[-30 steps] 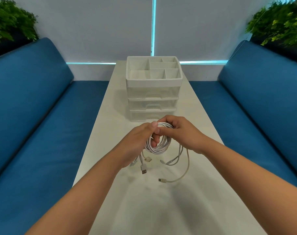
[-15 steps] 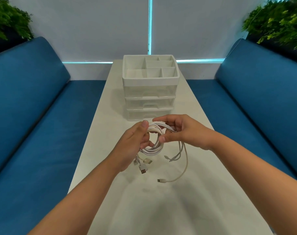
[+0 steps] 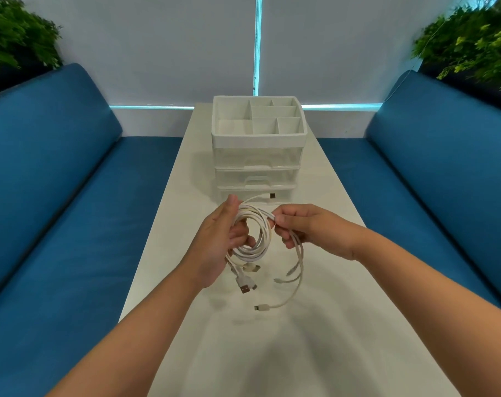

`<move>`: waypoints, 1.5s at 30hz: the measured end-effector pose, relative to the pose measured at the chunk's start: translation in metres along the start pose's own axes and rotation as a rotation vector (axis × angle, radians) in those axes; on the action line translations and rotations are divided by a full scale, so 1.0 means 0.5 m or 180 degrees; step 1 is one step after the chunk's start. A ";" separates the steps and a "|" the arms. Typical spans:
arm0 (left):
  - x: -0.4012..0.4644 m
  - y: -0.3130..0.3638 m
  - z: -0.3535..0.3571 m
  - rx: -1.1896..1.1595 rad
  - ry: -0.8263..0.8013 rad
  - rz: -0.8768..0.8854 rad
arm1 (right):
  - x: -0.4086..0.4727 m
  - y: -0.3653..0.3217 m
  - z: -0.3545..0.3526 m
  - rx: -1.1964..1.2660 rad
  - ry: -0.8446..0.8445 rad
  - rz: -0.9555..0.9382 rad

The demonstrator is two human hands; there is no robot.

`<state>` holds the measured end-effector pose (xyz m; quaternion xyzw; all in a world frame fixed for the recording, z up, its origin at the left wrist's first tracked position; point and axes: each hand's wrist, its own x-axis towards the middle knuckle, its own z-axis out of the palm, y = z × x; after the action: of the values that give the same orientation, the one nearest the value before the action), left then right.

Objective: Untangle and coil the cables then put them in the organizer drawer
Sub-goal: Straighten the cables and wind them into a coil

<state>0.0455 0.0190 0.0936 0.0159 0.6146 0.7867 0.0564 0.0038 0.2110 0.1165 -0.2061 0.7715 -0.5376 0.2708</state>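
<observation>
A bundle of white cables (image 3: 257, 242) hangs in the air above the white table (image 3: 272, 353), partly wound into a round coil. My left hand (image 3: 217, 250) grips the coil's left side, thumb on top. My right hand (image 3: 306, 227) pinches the strands on the coil's right side. One USB end (image 3: 272, 195) sticks out above the coil towards the organizer. Several loose plug ends (image 3: 245, 287) dangle below the hands. The white organizer (image 3: 257, 138) stands at the table's far end, with a divided top tray and its clear drawers (image 3: 256, 180) shut.
Blue sofas run along both sides of the narrow table, left (image 3: 57, 196) and right (image 3: 444, 181). Green plants (image 3: 17, 38) stand behind the sofa backs in both corners. A grey wall with a lit strip closes the far end.
The hands have drawn apart, widening the coil into an open ring. A USB end has come free and now points up towards the organizer. The dangling ends hang lower.
</observation>
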 end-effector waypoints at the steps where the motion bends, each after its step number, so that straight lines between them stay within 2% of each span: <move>1: -0.002 0.004 -0.001 0.0052 -0.0032 -0.0017 | 0.000 0.003 -0.006 -0.0087 -0.0114 0.0016; 4: -0.006 0.007 -0.013 0.0428 -0.0151 -0.0001 | 0.005 0.001 -0.023 -0.0325 -0.0226 0.0161; 8: 0.002 -0.003 -0.036 0.1108 -0.0394 0.0066 | 0.021 -0.030 -0.046 -0.0659 0.0141 0.0283; 12: 0.023 -0.011 -0.045 0.2083 -0.0019 0.0285 | 0.035 -0.055 -0.044 -0.0695 0.0674 0.0246; 15: 0.040 -0.023 -0.047 0.2498 0.0472 0.0407 | 0.041 -0.059 -0.020 -0.0260 0.1034 0.0182; 17: 0.050 -0.029 -0.043 0.2149 0.0782 0.0274 | 0.044 -0.059 -0.001 0.0176 0.1148 0.0165; 20: 0.060 -0.030 -0.035 0.0799 0.1216 -0.0198 | 0.050 -0.053 0.030 0.0631 0.1172 0.0176; 23: 0.057 -0.018 -0.025 -0.0616 0.1311 -0.0392 | 0.059 -0.035 0.063 0.0758 0.1168 0.0117; 26: 0.053 -0.007 -0.020 -0.1135 0.1274 -0.0322 | 0.064 -0.012 0.084 0.0580 0.1238 -0.0026; 33: 0.037 0.006 -0.025 -0.1066 0.0923 -0.0077 | 0.067 -0.016 0.064 0.0176 0.1291 -0.0145; 37: 0.030 0.013 -0.026 -0.0547 0.0720 -0.0191 | 0.060 -0.025 0.024 -0.0396 0.1515 -0.0150; 39: 0.030 0.010 -0.022 -0.0396 0.0781 -0.0315 | 0.055 -0.023 0.010 -0.0634 0.1557 -0.0143; 42: 0.035 0.002 -0.014 -0.0397 0.1014 -0.0423 | 0.049 -0.019 0.009 -0.0463 0.1502 -0.0166; 45: 0.042 -0.007 -0.007 -0.0224 0.1183 -0.0392 | 0.045 -0.007 0.017 -0.0637 0.1251 -0.0171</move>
<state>0.0245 0.0185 0.0884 -0.1692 0.5864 0.7921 -0.0094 -0.0081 0.1899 0.1130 -0.1437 0.8532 -0.4951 0.0789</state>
